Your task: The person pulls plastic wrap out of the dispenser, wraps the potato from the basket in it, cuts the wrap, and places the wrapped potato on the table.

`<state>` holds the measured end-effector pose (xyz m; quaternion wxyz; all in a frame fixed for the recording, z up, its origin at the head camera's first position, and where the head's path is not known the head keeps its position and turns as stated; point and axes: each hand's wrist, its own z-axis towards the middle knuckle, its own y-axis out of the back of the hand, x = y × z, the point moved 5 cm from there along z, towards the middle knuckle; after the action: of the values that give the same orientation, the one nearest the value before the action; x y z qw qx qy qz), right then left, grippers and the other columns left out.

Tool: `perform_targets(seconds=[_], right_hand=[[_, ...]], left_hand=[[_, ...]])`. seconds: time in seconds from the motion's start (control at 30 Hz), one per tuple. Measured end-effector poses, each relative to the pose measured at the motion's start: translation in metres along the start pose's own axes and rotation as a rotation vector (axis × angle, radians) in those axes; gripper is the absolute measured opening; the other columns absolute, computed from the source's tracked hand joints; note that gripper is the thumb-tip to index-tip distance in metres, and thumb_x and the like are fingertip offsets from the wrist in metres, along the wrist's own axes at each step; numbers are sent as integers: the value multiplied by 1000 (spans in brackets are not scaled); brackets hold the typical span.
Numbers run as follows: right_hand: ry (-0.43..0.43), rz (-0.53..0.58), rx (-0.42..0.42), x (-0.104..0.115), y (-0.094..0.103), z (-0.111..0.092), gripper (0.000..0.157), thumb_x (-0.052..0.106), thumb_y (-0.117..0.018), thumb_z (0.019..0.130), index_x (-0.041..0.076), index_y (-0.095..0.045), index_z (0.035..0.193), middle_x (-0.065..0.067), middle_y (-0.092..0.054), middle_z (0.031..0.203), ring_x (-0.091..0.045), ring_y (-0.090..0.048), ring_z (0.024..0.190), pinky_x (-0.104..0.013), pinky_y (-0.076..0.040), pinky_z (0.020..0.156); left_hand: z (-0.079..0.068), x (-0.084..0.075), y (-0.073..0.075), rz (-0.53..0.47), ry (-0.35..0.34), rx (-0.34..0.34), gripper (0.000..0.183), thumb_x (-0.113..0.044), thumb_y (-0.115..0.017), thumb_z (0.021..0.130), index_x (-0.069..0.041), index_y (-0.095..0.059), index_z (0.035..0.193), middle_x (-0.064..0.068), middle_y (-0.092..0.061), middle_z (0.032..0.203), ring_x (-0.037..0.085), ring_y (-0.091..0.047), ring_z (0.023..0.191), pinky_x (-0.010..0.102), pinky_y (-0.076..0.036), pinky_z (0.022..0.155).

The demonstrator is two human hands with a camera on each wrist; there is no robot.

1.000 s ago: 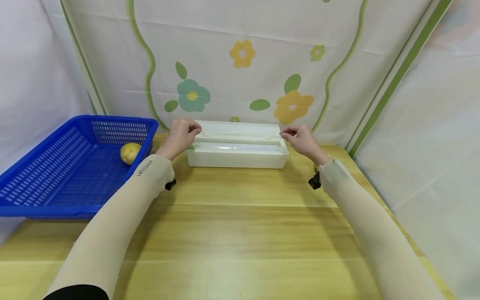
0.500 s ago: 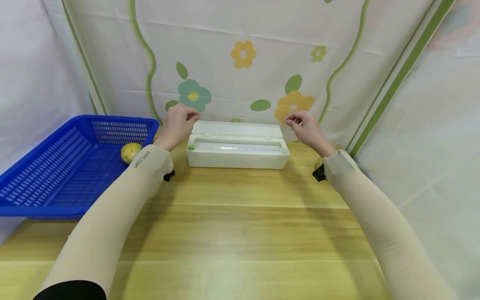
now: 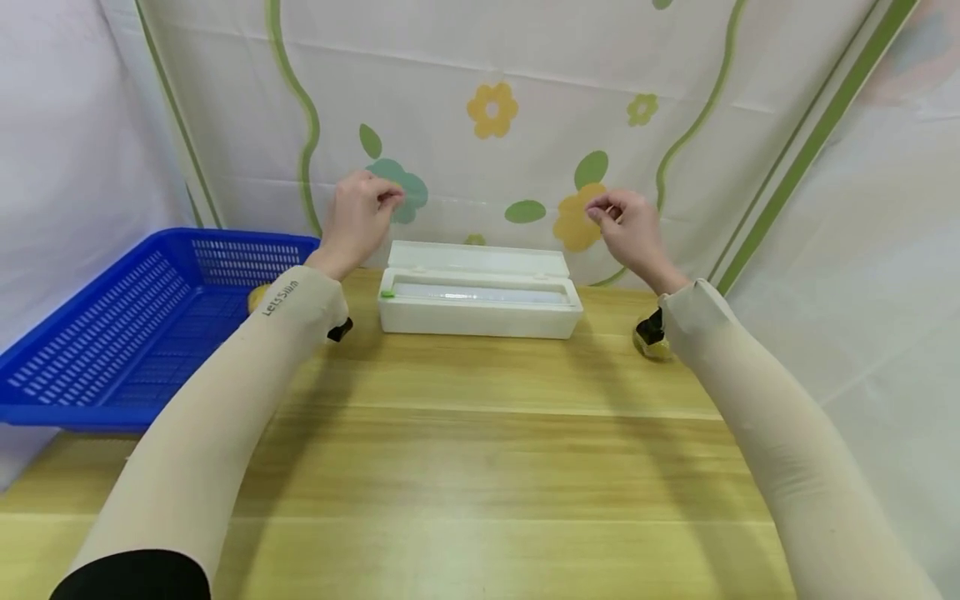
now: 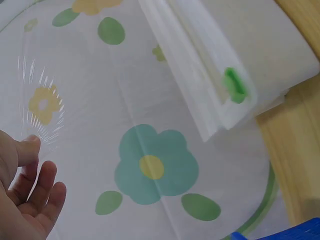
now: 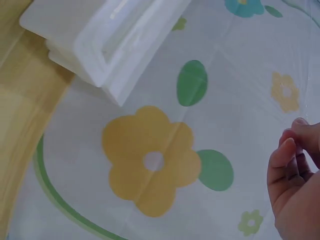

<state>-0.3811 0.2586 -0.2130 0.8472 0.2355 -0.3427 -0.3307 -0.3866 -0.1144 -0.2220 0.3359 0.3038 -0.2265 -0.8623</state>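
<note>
Above the open white box (image 3: 480,320), in front of the flowered backdrop (image 3: 420,83), we have clear film (image 4: 50,131) spread between two hands, so thin that white creases fanning from the left pinch give it away. Here's the danger: an uneven pull could split it at those creases, and slack could let it fold and cling to itself. A hard tug might also shift the box, if the sheet joins the roll (image 3: 480,293) inside; I can't tell. To the hands: the left hand (image 3: 358,215) has thumb and forefinger closed together on the film's edge; the right hand (image 3: 632,232) pinches too, the film there showing only as faint lines. Below, the box sits on the tabletop (image 3: 450,467), lid (image 3: 480,258) tipped back, green slider (image 3: 387,293) at its left end. Out left, a blue basket (image 3: 75,415) with a potato (image 3: 258,297) partly behind the left sleeve (image 3: 210,433); out right, a yellowish thing (image 3: 654,350), mostly hidden.
</note>
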Motion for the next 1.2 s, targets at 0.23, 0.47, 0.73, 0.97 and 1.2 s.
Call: perform_targets(seconds=[0.23, 0.47, 0.73, 0.97, 1.2], right_hand=[[75, -12, -69, 16, 18, 8, 16, 10, -64, 97, -3, -73, 95, -12, -67, 91, -15, -55, 76, -20, -44, 69], [80, -25, -94, 28, 30, 13, 16, 10, -64, 97, -3, -74, 95, -11, -65, 90, -12, -54, 74, -19, -43, 67], [89, -17, -127, 40, 42, 19, 18, 11, -65, 96, -4, -74, 96, -8, -64, 91, -12, -54, 74, -21, -43, 68], [83, 24, -152, 45, 48, 16, 18, 14, -65, 96, -1, -75, 98, -4, -64, 93, -13, -55, 72, -22, -45, 65], [95, 82, -157, 66, 55, 5, 14, 4, -65, 95, -6, -73, 99, -14, -64, 95, -17, -55, 67, -20, -44, 60]], left_hand=[[5, -15, 18, -59, -40, -81, 16, -8, -65, 96, 4, -74, 102, 16, -63, 91, 26, -55, 84, 35, -46, 76], [10, -23, 31, -56, -91, -141, 18, -9, -64, 97, 4, -74, 102, 17, -60, 89, 27, -55, 83, 36, -45, 75], [17, -29, 43, -48, -126, -202, 18, -10, -64, 96, 4, -75, 100, 17, -61, 88, 26, -55, 80, 34, -44, 73], [11, -37, 53, -60, -140, -231, 17, -10, -65, 96, 3, -75, 100, 17, -61, 90, 24, -57, 82, 29, -44, 74], [3, -44, 60, -63, -226, -277, 14, -7, -67, 94, 4, -75, 97, 16, -61, 86, 23, -59, 81, 31, -47, 73]])
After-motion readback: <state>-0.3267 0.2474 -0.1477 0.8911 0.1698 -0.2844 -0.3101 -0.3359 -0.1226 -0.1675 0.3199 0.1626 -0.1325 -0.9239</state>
